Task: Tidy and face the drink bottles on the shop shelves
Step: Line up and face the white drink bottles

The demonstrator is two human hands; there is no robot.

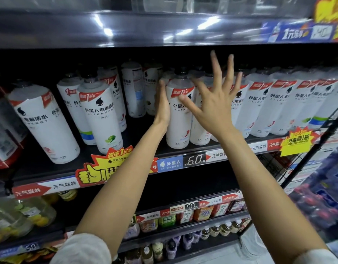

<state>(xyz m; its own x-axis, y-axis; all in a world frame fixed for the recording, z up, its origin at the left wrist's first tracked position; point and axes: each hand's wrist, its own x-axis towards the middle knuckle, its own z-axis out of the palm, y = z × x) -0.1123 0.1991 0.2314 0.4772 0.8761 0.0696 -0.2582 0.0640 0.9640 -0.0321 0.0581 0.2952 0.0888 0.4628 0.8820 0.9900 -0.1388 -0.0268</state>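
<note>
White drink bottles with red label bands stand along the middle shelf (pixel 183 151). My left hand (pixel 162 103) lies flat against the left side of one front bottle (pixel 180 119), fingers straight. My right hand (pixel 215 96) is spread wide in front of the same bottle and its right neighbours, fingers splayed upward, gripping nothing. To the left, a lime-marked bottle (pixel 102 113) stands at the front, and a big bottle (pixel 44 124) leans at the far left. A tight row of bottles (pixel 278 107) fills the right part of the shelf.
A gap in the row lies left of the touched bottle, with a few bottles (pixel 134 88) set further back. Yellow promo tags (pixel 105 164) hang on the shelf edge. Lower shelves (pixel 193 218) carry small bottles. A wire rack (pixel 316 145) stands at right.
</note>
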